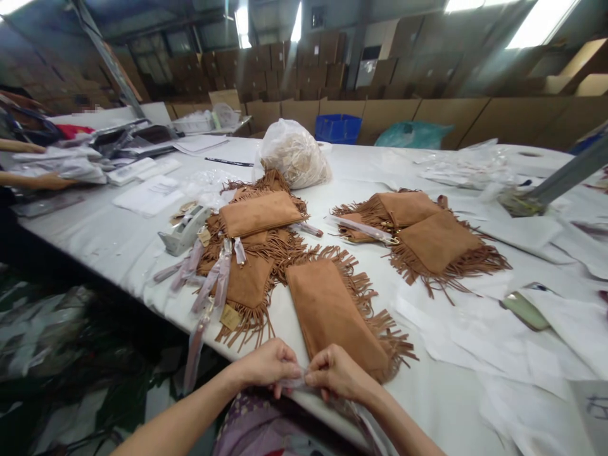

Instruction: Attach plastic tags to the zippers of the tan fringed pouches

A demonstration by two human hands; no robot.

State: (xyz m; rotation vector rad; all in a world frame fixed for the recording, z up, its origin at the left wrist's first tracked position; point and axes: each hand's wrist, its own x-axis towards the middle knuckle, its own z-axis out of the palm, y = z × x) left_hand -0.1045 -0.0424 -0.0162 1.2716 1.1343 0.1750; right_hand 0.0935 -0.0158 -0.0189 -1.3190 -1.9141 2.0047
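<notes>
My left hand [270,366] and my right hand [338,373] meet at the table's near edge. Both have their fingertips pinched on a piece of clear plastic wrap [295,382]; whatever may be inside it I cannot make out. Just beyond them lies a tan fringed suede bag [332,310], its fringe toward the right. Left of it is a heap of similar fringed bags [259,212] with plastic-wrapped straps [216,278] and a brown paper tag [230,317]. More fringed bags [434,237] lie to the right, with a wrapped strap [363,229] across them.
A grey tape dispenser [185,231] stands beside the heap. Behind it sits a plastic sack [294,155] of pale stuffing. White paper sheets [479,342], a phone-like green object [525,309] and a metal post [572,168] are on the right. Another person's hand [54,182] works at far left.
</notes>
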